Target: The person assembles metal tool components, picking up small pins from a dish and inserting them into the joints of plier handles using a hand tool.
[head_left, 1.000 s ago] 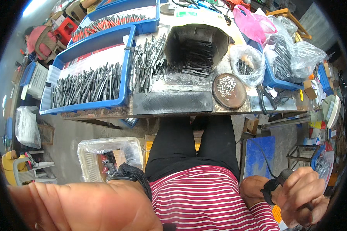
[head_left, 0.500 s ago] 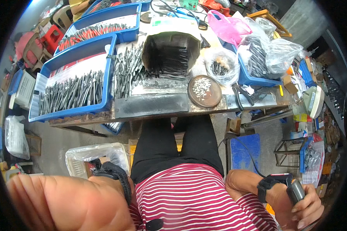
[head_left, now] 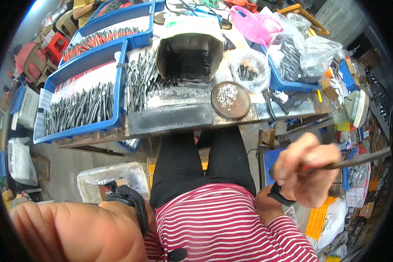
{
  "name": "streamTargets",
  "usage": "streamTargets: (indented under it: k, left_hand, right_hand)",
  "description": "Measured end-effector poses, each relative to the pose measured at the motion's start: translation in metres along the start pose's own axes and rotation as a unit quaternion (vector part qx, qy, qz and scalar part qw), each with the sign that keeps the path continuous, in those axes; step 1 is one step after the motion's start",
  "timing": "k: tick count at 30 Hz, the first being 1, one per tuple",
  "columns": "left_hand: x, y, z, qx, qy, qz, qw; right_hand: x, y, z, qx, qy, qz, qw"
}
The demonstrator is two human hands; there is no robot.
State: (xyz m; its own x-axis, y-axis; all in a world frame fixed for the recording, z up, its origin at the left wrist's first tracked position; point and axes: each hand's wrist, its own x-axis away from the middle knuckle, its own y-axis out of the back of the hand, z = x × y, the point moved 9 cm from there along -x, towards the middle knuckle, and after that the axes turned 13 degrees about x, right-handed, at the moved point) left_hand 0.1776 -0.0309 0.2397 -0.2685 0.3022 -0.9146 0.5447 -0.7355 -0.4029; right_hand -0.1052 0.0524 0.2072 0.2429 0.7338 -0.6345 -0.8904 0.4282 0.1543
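My right hand (head_left: 310, 170) is raised in front of the right side of the bench, smeared by motion. Its fingers close round a long dark rod (head_left: 364, 158) that sticks out to the right and shows a bit of red near the fingers; its exact kind is unclear. A black strap circles that wrist. My left hand (head_left: 78, 229) looms large at the lower left, palm showing, with its fingers out of sight. Nearest to it is a white plastic-lined basket (head_left: 85, 190) below the bench. A black strap (head_left: 133, 203) is around the left wrist too.
On the bench, blue trays (head_left: 120, 105) hold thin black strips. An open box (head_left: 220, 56) lies on its side with more strips. A round brown dish (head_left: 231, 114) carries small white pieces; pliers (head_left: 270, 107) lie beside it. Plastic bags (head_left: 321, 56) and a blue crate (head_left: 292, 86) stand right.
My right hand has moved up and left from the lower right, and the dark rod now points right from it. The view has shifted slightly. My left hand has barely moved.
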Motion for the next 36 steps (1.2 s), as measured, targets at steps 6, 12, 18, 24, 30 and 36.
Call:
streamTargets:
  k: [6, 12, 18, 24, 30, 36]
  left_hand:
    - [0.001, 0.000, 0.005, 0.021, -0.004, -0.003, 1.000]
    - [0.000, 0.002, 0.006, -0.012, 0.007, 0.009, 1.000]
    - [-0.001, -0.002, 0.007, -0.024, 0.007, 0.019, 1.000]
    - [0.003, 0.000, 0.002, -0.032, -0.005, 0.017, 0.999]
    - [0.004, -0.001, 0.003, -0.031, -0.007, 0.015, 0.999]
    - [0.002, -0.004, 0.000, -0.036, -0.013, 0.008, 0.999]
  right_hand:
    - [-0.013, -0.026, 0.028, 0.284, 0.075, 0.060, 0.954]
    - [-0.031, -0.050, 0.058, 0.384, 0.029, 0.167, 0.908]
    - [-0.025, -0.053, 0.029, 0.395, -0.011, 0.192, 0.898]
    - [-0.028, -0.015, 0.052, 0.508, -0.059, 0.229, 0.829]
    - [-0.023, -0.022, 0.063, 0.437, 0.036, 0.202, 0.876]
    - [-0.012, 0.002, 0.077, 0.330, 0.080, 0.129, 0.932]
